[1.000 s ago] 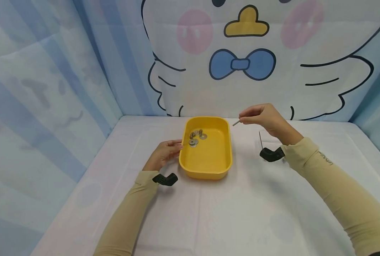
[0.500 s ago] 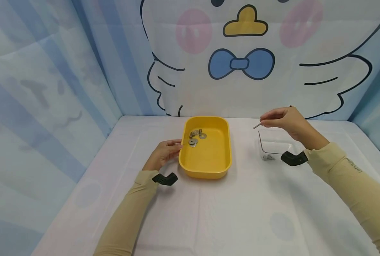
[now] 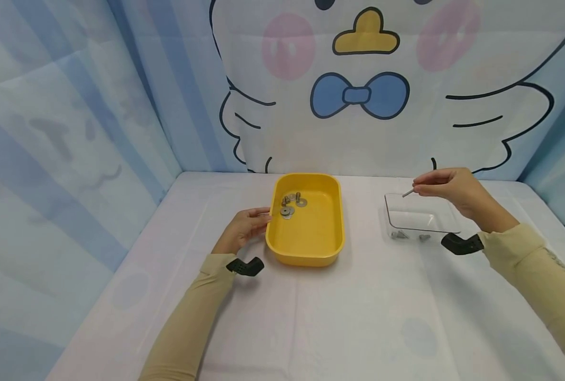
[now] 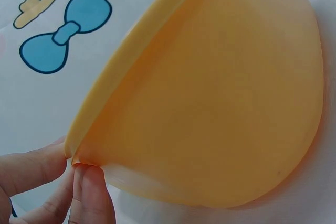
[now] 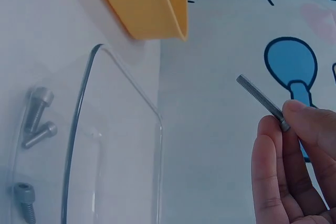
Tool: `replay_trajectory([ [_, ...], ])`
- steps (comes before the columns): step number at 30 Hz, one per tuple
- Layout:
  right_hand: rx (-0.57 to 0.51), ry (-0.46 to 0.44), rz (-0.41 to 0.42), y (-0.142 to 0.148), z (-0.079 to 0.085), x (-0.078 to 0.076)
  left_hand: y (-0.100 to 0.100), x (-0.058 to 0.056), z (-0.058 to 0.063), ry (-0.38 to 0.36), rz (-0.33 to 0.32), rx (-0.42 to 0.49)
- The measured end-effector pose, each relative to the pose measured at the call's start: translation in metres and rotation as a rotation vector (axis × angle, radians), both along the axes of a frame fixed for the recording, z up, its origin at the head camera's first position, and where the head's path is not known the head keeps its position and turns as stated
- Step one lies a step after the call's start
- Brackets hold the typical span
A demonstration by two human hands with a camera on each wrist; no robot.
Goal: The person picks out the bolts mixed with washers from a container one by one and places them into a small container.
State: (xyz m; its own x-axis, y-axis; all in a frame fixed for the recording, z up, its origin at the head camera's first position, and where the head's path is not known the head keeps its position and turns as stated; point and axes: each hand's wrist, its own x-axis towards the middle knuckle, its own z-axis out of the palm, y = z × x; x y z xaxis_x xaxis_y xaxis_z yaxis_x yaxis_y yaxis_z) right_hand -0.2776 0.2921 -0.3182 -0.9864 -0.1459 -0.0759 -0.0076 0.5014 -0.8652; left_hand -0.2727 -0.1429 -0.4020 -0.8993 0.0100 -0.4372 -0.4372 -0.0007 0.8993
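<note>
My right hand (image 3: 458, 193) pinches a thin threaded bolt (image 5: 260, 98) near its head between thumb and fingertips. The bolt's free end points up and to the left in the right wrist view. Below it, a clear plastic box (image 3: 422, 230) holds a few socket-head bolts (image 5: 39, 109) on its bottom. My left hand (image 3: 244, 228) holds the left rim of a yellow tray (image 3: 318, 233), thumb and fingertips at the edge in the left wrist view. Inside the tray, toward its back left, lie several washers (image 3: 302, 203) and short bolts (image 3: 298, 197).
Both containers stand on a table with a pale cloth (image 3: 339, 317), the clear box to the right of the tray. A printed curtain (image 3: 358, 143) hangs right behind the table's back edge, and another curtain (image 3: 73, 185) hangs along the left.
My right hand has moved right with the bolt, from beside the tray's back right to over the clear box, which is now less hidden. My left hand and the tray stay still.
</note>
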Motion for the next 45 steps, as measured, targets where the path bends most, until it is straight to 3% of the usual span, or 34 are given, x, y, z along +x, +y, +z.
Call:
replay_trajectory([
  [7,0.071,-0.022,-0.024,0.016,-0.011,-0.002,0.000,0.000,0.000,-0.003,0.012,0.007],
  [14,0.026,-0.051,-0.049,0.027,-0.024,-0.003,0.000,-0.001,0.001,-0.013,0.018,-0.004],
  [23,0.002,-0.076,-0.024,0.035,-0.038,-0.002,0.000,0.000,0.000,-0.007,0.013,-0.001],
  [45,0.012,-0.107,-0.019,0.035,-0.048,-0.002,0.000,0.001,0.000,-0.012,0.007,-0.014],
])
